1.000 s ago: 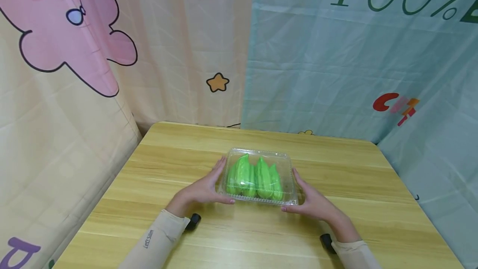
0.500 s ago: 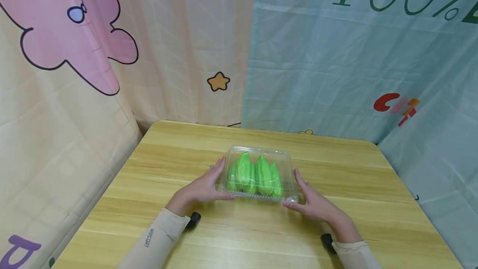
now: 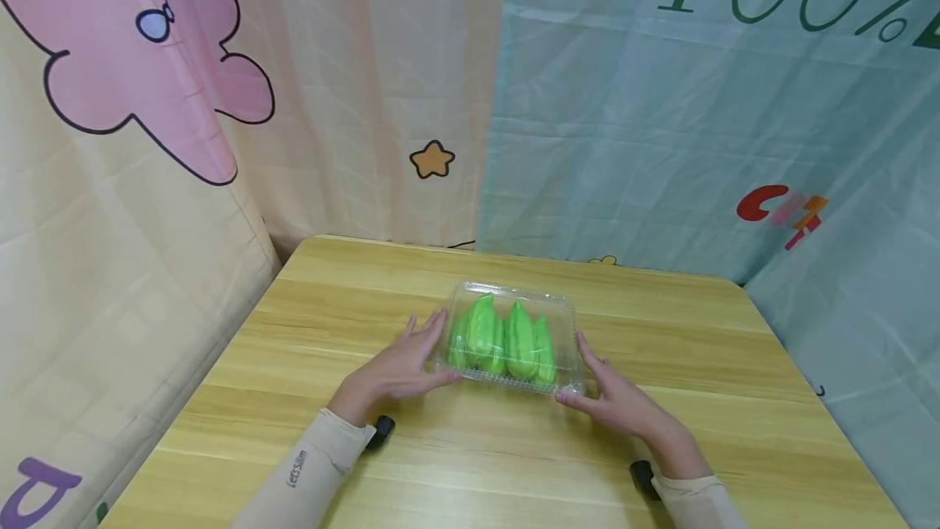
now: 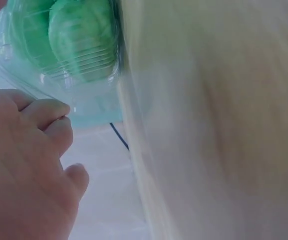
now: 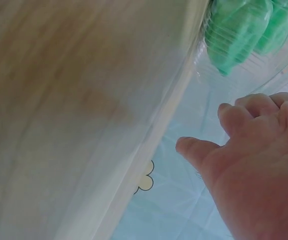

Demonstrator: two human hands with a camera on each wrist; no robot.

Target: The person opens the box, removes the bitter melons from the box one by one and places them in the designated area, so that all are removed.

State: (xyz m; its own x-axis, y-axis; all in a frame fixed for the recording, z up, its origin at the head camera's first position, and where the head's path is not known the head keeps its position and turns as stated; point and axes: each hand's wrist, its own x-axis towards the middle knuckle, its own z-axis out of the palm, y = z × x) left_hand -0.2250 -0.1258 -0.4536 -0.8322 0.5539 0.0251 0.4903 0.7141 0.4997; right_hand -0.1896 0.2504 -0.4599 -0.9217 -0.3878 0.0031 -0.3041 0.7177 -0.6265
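A clear plastic clamshell box (image 3: 564, 341) sits around the middle of the wooden table in the head view, its lid down. Inside lie several bright green ribbed fruits (image 3: 481, 331) that look like star fruits. At its left end my left hand (image 3: 392, 366) holds it, thumb along the near corner and fingers up the side. My right hand (image 3: 622, 402) holds the opposite end the same way, thumb at the near right corner. The left wrist view shows fingertips (image 4: 59, 109) right at the box's edge. The right wrist view shows the little finger (image 5: 196, 148) stretched out, apart from the box.
The wooden table (image 3: 470, 464) spreads out around the box. Printed cloth curtains (image 3: 352, 104) hang behind its back edge and along both sides. A dark strap piece (image 3: 380, 433) shows by the left wrist, another strap piece (image 3: 643, 480) by the right.
The box has shifted slightly toward the back of the table, and both thumbs have moved with it. The left fingers are spread a little wider than before.
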